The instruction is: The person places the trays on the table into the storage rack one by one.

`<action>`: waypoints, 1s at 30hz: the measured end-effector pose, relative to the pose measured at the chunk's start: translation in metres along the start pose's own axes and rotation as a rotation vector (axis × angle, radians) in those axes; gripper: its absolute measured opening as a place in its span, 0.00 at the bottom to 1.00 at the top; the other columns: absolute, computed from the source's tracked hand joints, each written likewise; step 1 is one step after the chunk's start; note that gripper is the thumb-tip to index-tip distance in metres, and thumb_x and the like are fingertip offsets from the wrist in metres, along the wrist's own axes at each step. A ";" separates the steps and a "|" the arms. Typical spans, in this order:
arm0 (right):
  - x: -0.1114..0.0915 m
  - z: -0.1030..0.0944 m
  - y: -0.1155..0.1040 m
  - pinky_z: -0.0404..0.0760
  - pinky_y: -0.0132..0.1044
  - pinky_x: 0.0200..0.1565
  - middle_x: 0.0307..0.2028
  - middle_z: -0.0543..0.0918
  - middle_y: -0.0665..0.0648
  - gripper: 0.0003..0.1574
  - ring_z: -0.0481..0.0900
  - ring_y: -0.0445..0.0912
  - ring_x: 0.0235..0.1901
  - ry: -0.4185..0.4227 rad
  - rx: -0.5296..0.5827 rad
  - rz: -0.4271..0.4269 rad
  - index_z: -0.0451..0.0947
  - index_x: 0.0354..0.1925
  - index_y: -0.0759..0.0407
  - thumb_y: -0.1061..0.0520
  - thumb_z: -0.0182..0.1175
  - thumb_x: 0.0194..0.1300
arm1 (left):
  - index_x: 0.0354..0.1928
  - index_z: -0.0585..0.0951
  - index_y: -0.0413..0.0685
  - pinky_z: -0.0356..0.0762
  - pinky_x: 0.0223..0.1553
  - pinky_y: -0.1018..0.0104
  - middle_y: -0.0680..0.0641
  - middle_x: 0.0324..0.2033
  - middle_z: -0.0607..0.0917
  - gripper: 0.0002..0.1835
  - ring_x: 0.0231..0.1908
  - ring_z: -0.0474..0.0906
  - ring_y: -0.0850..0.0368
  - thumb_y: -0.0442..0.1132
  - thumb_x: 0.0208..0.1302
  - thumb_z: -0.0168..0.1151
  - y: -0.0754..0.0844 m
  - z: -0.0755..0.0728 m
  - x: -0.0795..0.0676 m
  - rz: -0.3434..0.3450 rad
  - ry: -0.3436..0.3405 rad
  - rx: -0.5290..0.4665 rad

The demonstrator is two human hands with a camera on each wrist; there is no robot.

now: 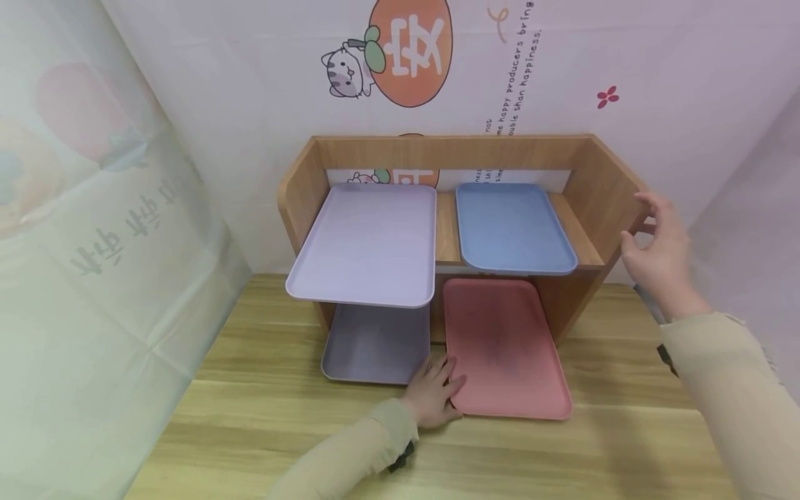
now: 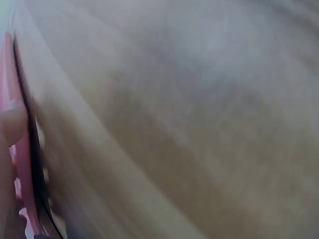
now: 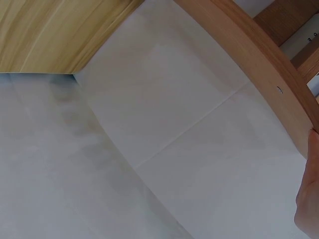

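Note:
A two-level wooden shelf (image 1: 453, 153) stands on the table with several trays in it. My left hand (image 1: 431, 396) grips the pink tray (image 1: 500, 347) at its left rim near the front corner, fingers over the edge; the left wrist view shows a finger on that pink rim. With thumb and fingers around the edge of the shelf's right side panel (image 3: 269, 74), my right hand (image 1: 662, 250) holds the shelf. Next to my left hand lies a grey-purple tray (image 1: 378, 347) on the lower level, its back part hidden under the lilac tray (image 1: 369, 243) above.
A blue tray (image 1: 512, 229) lies on the upper right, jutting slightly past the board. The lilac tray overhangs the shelf front further. Patterned cloth (image 1: 250, 69) hangs behind and at both sides. The wood-grain table (image 1: 262, 417) extends in front.

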State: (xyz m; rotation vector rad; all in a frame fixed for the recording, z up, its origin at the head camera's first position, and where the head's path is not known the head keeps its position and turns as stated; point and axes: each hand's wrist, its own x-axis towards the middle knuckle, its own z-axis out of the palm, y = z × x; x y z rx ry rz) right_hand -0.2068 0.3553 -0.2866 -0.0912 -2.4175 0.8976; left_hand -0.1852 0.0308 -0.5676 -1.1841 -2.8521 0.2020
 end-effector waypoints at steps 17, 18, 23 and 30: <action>0.002 0.005 -0.002 0.63 0.12 0.23 0.63 0.64 0.69 0.40 0.69 0.68 0.53 0.011 0.021 -0.017 0.53 0.70 0.57 0.70 0.50 0.61 | 0.71 0.59 0.69 0.56 0.68 0.49 0.51 0.70 0.60 0.33 0.71 0.52 0.49 0.68 0.66 0.42 -0.012 -0.007 0.019 -0.106 0.041 0.000; 0.002 0.005 -0.002 0.63 0.12 0.24 0.63 0.64 0.69 0.40 0.69 0.68 0.52 0.015 0.021 -0.021 0.54 0.70 0.57 0.70 0.50 0.62 | 0.71 0.59 0.69 0.56 0.68 0.49 0.51 0.70 0.60 0.33 0.71 0.52 0.49 0.67 0.66 0.42 -0.013 -0.007 0.019 -0.105 0.050 -0.007; -0.003 0.005 0.001 0.64 0.10 0.27 0.61 0.66 0.70 0.42 0.71 0.38 0.43 0.024 0.028 -0.054 0.54 0.71 0.53 0.70 0.51 0.62 | 0.71 0.58 0.69 0.51 0.70 0.45 0.46 0.72 0.56 0.31 0.72 0.49 0.46 0.66 0.68 0.40 -0.022 -0.012 0.010 -0.101 0.067 -0.126; -0.036 0.004 0.016 0.64 0.10 0.32 0.57 0.68 0.76 0.41 0.70 0.27 0.39 -0.090 0.014 -0.076 0.50 0.73 0.52 0.62 0.54 0.67 | 0.71 0.59 0.61 0.47 0.68 0.37 0.37 0.70 0.58 0.33 0.70 0.52 0.38 0.60 0.67 0.48 -0.052 -0.046 -0.039 -0.205 0.128 -0.244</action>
